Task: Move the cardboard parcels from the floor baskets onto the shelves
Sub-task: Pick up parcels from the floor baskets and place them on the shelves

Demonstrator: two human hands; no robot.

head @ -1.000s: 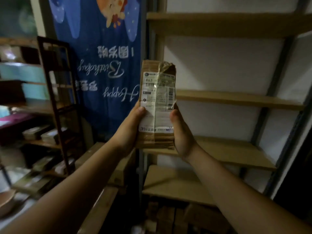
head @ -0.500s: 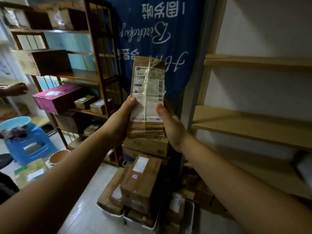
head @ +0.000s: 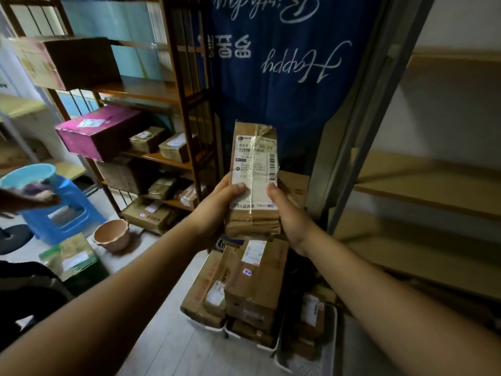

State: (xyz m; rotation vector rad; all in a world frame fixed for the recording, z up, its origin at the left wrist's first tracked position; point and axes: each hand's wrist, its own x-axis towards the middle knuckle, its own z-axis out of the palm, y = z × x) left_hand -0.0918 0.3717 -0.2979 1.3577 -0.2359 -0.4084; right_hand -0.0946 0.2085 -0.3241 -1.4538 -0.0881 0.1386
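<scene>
Left hand [head: 217, 206] and right hand [head: 288, 213] grip a taped parcel [head: 254, 180] upright between them, thumbs on its label. Below, more parcels [head: 252, 289] fill white floor baskets [head: 306, 365].

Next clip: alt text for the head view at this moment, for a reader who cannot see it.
The left hand and right hand hold a taped cardboard parcel upright, label facing the camera, before a blue banner. Below, more parcels fill white floor baskets; pale wooden shelves stand at right.
</scene>
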